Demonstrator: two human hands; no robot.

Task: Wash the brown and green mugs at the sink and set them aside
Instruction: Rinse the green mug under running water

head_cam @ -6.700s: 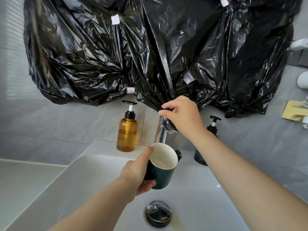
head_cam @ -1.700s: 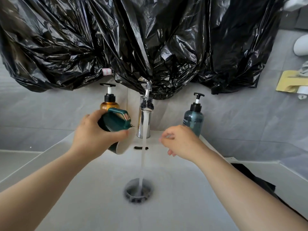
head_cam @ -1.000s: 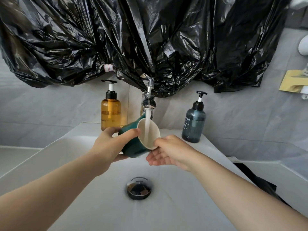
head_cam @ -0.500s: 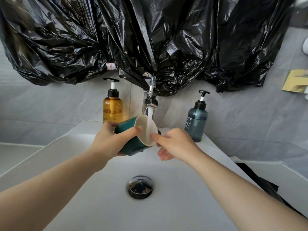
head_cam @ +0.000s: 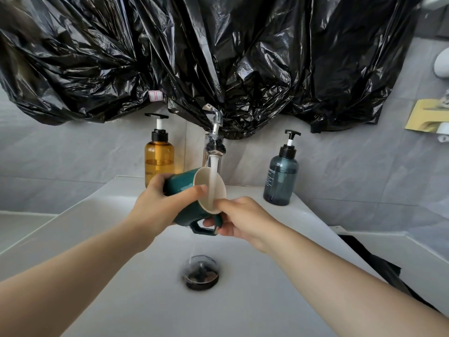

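The green mug (head_cam: pixel 184 188), white inside, lies on its side over the white sink (head_cam: pixel 102 215) with its mouth turned right and its handle hanging down. My left hand (head_cam: pixel 158 210) grips its body from the left. My right hand (head_cam: pixel 240 218) pinches the lower rim, thumb at the mouth and fingers under the handle. Water from the chrome tap (head_cam: pixel 213 139) runs across the mug's open mouth. No brown mug is in view.
An amber pump bottle (head_cam: pixel 159 154) stands left of the tap, a blue-grey pump bottle (head_cam: pixel 280 176) to its right. The drain plug (head_cam: pixel 201 273) sits below my hands. Black plastic sheeting (head_cam: pixel 218 57) hangs over the wall. A dark cloth (head_cam: pixel 374 263) lies at the right.
The mug has rolled so its handle now hangs underneath. My right hand moved from beside the rim to pinch the rim's lower edge. The stream now falls across the mouth.
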